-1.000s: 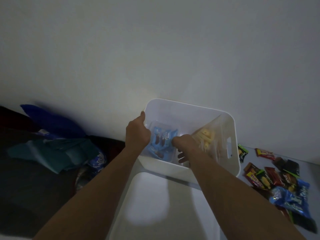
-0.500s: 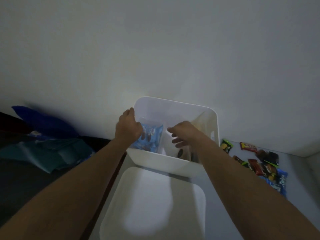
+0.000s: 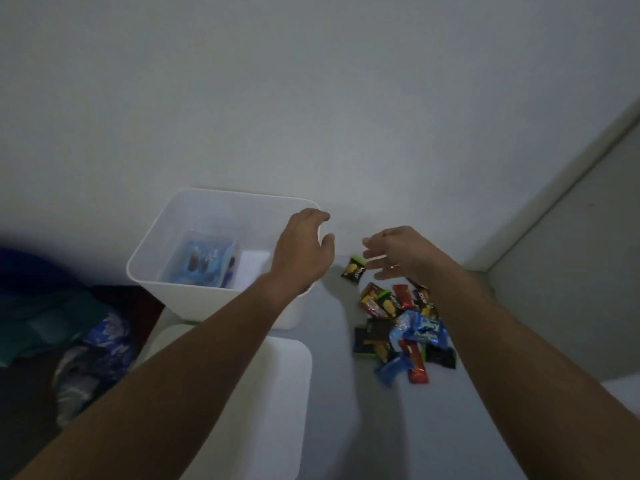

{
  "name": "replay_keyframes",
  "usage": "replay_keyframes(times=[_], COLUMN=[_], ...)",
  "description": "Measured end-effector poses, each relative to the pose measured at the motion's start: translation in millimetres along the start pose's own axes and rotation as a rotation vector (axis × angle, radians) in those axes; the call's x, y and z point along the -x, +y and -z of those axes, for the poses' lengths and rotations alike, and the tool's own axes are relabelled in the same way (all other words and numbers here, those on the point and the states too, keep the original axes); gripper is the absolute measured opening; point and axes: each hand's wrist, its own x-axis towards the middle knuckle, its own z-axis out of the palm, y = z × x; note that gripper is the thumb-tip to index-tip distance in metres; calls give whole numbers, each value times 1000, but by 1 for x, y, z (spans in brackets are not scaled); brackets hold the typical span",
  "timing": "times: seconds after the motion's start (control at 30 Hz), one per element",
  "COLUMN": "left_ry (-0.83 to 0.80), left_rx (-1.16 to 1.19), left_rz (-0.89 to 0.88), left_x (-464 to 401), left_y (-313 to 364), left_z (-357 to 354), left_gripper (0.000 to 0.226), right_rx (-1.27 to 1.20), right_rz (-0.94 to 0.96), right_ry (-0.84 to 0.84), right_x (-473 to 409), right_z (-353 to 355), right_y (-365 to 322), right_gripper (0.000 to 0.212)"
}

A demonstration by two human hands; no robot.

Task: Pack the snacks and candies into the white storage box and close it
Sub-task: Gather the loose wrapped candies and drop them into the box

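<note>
The open white plastic storage box (image 3: 180, 244) stands upright on the pale surface (image 3: 339, 410) against the wall, mouth up, with a blue snack packet (image 3: 204, 261) lying inside along its left half. Its flat white rounded lid (image 3: 256, 403) lies just in front of it. The left hand (image 3: 304, 251) hangs over the box's right rim, fingers loosely spread, holding nothing. The right hand (image 3: 398, 252) hovers beside it, fingers apart and empty, above a small black-and-yellow candy wrapper (image 3: 354, 269). A heap of mixed red, blue and black wrapped candies (image 3: 401, 327) lies right of the box. Dark blue and teal cloth (image 3: 52, 306) sits off the surface's left edge.
</note>
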Motion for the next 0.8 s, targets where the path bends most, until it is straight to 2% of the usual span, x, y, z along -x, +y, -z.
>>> replay_keyframes(times=[0.17,0.27,0.33,0.43,0.5,0.57,0.63,0.67,0.8], left_ry=[-137,-302,-440,-546,-604,-681,-730,-737,-660], left_rx=[21,-14,-81,-239,-345,-428,-459,-466,-526], left_rz=[-64,-7,63,88,102,149,178,177,163], left_x=[35,63,82,110,125,135,138,138,138], left_y=[35,37,32,18,12,9,9,8,4], left_z=[-70,-116,-143,-176,-192,-204,-210,-214,-223], left_gripper=[36,44,59,88,108,119,121,121,109], right_rx=[16,195,369,624,652,647,698,748,897], right_rz=[-94,-137,-140,-81,-10,-4,-17,-18,-18], right_ry=[79,129,137,64,17,-41,-77,-67,-13], right_x=[12,15,16,16,12,7,0,-3,-11], right_z=[51,71,78,81,81,77,71,68,60], right_y=[65,106,132,171,196,216,231,235,240], right_gripper=[21,25,31,49,69,96,121,127,132])
